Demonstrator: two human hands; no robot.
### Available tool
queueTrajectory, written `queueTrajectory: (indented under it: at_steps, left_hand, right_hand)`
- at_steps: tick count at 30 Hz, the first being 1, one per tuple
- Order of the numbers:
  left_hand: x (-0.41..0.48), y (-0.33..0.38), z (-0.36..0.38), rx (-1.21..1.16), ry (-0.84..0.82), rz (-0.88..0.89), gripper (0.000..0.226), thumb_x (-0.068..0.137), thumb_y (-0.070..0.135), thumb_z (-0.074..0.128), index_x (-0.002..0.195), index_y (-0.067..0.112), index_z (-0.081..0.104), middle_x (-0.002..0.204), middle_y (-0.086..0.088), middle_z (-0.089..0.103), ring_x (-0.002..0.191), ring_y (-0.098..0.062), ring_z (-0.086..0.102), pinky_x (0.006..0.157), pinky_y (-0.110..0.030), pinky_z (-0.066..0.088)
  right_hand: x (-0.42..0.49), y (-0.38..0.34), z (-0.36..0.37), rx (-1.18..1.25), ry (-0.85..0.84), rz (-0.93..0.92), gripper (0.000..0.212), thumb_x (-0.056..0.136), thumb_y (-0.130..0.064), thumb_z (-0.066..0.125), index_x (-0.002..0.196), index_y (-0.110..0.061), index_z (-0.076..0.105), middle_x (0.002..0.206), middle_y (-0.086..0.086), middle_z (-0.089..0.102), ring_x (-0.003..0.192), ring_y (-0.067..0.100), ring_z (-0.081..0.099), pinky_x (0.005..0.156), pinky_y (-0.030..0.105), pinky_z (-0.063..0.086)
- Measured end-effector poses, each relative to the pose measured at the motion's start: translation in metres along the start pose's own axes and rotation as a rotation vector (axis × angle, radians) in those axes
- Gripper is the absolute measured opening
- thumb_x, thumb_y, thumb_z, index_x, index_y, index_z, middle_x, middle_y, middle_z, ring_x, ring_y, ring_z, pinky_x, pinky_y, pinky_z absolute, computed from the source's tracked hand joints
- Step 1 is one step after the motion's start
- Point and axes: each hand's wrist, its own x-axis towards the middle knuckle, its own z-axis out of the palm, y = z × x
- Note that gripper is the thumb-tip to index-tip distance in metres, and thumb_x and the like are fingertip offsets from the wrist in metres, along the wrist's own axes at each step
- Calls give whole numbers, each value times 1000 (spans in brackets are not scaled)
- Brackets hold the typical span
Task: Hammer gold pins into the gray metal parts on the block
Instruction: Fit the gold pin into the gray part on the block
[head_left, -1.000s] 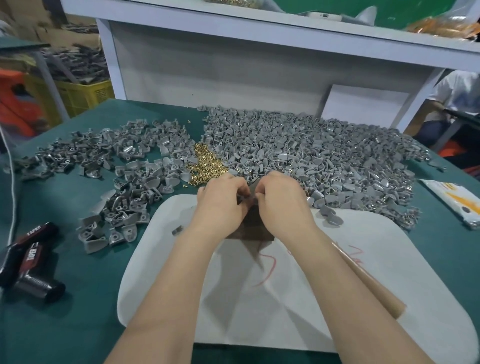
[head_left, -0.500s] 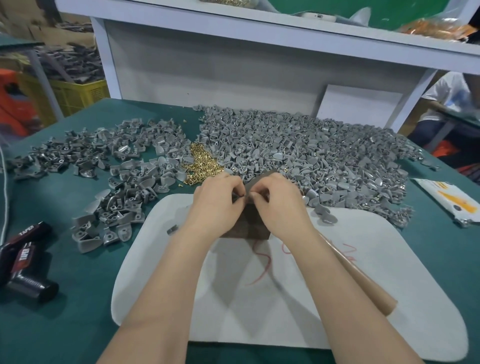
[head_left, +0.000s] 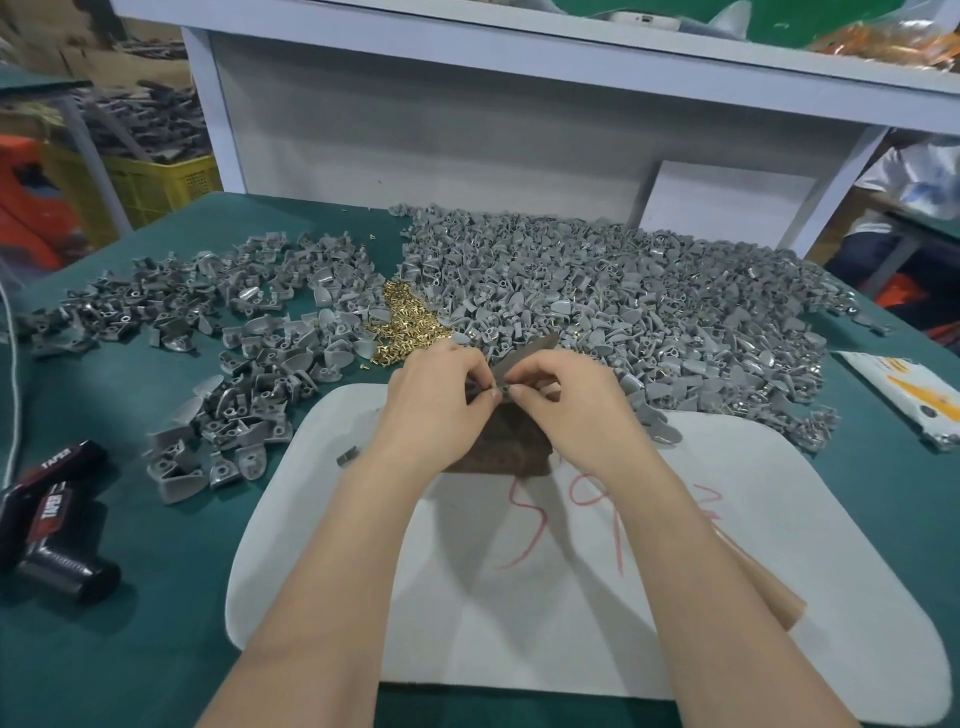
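My left hand (head_left: 434, 402) and my right hand (head_left: 569, 402) meet fingertip to fingertip above a dark brown block (head_left: 506, 441) on a white board (head_left: 779, 519). Between the fingertips both hands pinch a small gray metal part (head_left: 501, 371), its blade sticking up. Whether a pin sits in it is hidden by the fingers. A heap of gold pins (head_left: 408, 325) lies just beyond my left hand. A big pile of gray parts (head_left: 623, 301) spreads behind and to the right. A wooden handle (head_left: 763, 587) pokes out under my right forearm.
A smaller spread of gray parts (head_left: 234, 353) covers the green table (head_left: 130, 649) on the left. Black and red tool (head_left: 52, 519) at the left edge. A printed packet (head_left: 904, 389) lies far right. A white shelf frame (head_left: 467, 104) rises behind the piles.
Both hands stay together over the block, with only small finger movements on the gray part. The view has shifted slightly.
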Motion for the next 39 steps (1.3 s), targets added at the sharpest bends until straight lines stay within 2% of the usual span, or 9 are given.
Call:
queueTrajectory:
  at_steps: [5,8,13,19,25,28,31,36,39]
  left_hand:
    - [1,0,1,6,7,13,15,85,22,66,76,25,55,92,3,52,97,-24,55,89,-42,46]
    - [2,-2,2,-17,69,-36,17,85,22,66,73,25,54,89,4,57,91,-20,58,86,-39,48]
    - [7,-6,-5,-289,347,-238,12,86,26,64,77,22,58,75,13,59,68,3,52,59,-3,36]
    - [10,-8,-11,-768,511,-364,11,89,23,63,79,25,58,84,7,62,83,-9,57,75,-20,42]
    - [9,-9,-3,-458,326,-205,8,88,19,64,83,22,59,81,14,60,79,-2,56,69,-11,40]
    - [7,-7,0,-345,299,-177,7,88,16,63,86,21,58,80,16,59,82,-8,57,75,-17,42]
    - [7,-6,0,-305,288,-150,8,88,15,63,85,21,58,78,16,58,81,-10,57,72,-9,40]
    - [6,-3,0,-228,314,-156,9,87,19,63,82,24,57,75,18,57,86,-15,60,87,-32,47]
    - [7,-6,-5,-334,403,-204,7,89,20,61,85,23,57,78,17,58,80,-4,58,70,-5,41]
  right_hand:
    - [1,1,1,22,10,-5,13,87,-12,62,95,-21,67,84,-13,62,80,3,57,77,12,43]
    - [2,4,0,74,108,24,16,89,-9,58,97,-19,67,87,-11,64,79,-2,56,72,0,38]
    - [4,7,1,74,149,96,14,89,-11,58,95,-19,68,88,-8,66,84,7,59,74,12,39]
    - [6,3,9,-1,68,103,15,88,-21,62,100,-20,70,103,0,64,95,16,60,92,33,46]
    - [21,-17,18,-249,-61,92,13,90,-27,58,96,-27,69,105,3,63,101,27,57,91,41,45]
    - [24,-20,20,-212,-57,117,10,89,-24,58,82,-29,59,96,2,67,96,27,58,90,40,45]
    - [24,-10,16,-130,2,152,7,89,-22,60,86,-23,66,92,0,68,92,24,60,85,34,47]
    - [22,-2,8,-44,-16,118,15,86,-23,64,99,-22,71,97,-5,71,91,12,62,86,26,47]
    - [24,-10,13,-48,-90,118,21,87,-27,63,106,-24,70,101,-4,70,97,15,62,93,35,47]
